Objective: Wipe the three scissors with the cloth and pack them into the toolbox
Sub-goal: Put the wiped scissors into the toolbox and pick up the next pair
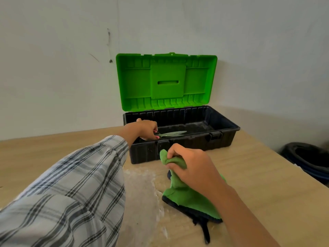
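Position: the toolbox [187,145] stands at the 12 o'clock end of the table [258,175], lid [167,81] upright against the wall. One pair of scissors [170,134] is inside the box, at its 9 o'clock end, blades pointing toward 3 o'clock. The other two pairs are not identifiable in view.

Hands: the left hand [145,128] reaches over the front rim, fingers curled around the scissor handles. Whether the blades rest on the box floor or hang just above it cannot be told. The right hand [192,164], at 6 o'clock from the box, grips a bunched fold of the cloth [185,195]; the rest drapes onto the table.

Risks, as judged:
- The blades appear slightly parted. Let go from any height, they could skid or bounce on the hard floor of the box.
- The box floor looks dusty — a wiped pair laid there may pick up dirt again.
- A pale powdery smear [142,184] lies on the table at 9 o'clock from the cloth. The trailing cloth could drag through it and soil the next pair.
- Something dark protrudes from under the cloth at its 6 o'clock edge; its nature is unclear. If it is a pair of scissors, lifting the cloth could pull it off the table.
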`<state>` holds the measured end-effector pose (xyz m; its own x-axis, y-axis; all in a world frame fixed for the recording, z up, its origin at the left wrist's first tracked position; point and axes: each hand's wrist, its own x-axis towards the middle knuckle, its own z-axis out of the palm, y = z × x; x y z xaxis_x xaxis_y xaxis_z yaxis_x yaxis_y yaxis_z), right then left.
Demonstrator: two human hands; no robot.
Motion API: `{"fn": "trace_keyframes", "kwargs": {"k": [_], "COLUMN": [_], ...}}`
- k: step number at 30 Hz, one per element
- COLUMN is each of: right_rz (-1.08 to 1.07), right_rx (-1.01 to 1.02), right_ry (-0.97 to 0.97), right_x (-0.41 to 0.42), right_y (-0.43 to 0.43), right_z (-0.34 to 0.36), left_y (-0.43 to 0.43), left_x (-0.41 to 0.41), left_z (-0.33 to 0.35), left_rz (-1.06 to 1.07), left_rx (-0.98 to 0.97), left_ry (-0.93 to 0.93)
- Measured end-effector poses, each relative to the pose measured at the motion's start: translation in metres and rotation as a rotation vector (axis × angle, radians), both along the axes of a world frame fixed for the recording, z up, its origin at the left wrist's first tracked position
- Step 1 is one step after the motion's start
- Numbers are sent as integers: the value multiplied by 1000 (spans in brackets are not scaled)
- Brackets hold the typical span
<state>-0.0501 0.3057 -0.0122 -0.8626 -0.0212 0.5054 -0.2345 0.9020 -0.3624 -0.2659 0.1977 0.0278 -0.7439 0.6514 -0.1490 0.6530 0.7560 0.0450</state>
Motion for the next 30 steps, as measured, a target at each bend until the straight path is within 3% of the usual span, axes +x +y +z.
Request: {"fn": "trace_keyframes", "kwargs": {"k": [12, 18, 23, 30], "right_rz": [-8, -16, -23, 29], "right_rx": [-5, 21, -100, -88], "right_ry": [-27, -23, 6, 5], "right_x": [0, 5, 15, 22], "right_y": [4, 0, -9, -59], "right_z": [0, 8, 16, 57], "left_y": [0, -24, -72, -168], "left_x": [-2, 22, 62, 115], "left_z": [-7, 19, 39, 36], "left_rz": [-2, -61, -114, -43], "left_rx": [49, 279, 496, 591], "left_ry": [14, 68, 64, 27]}}
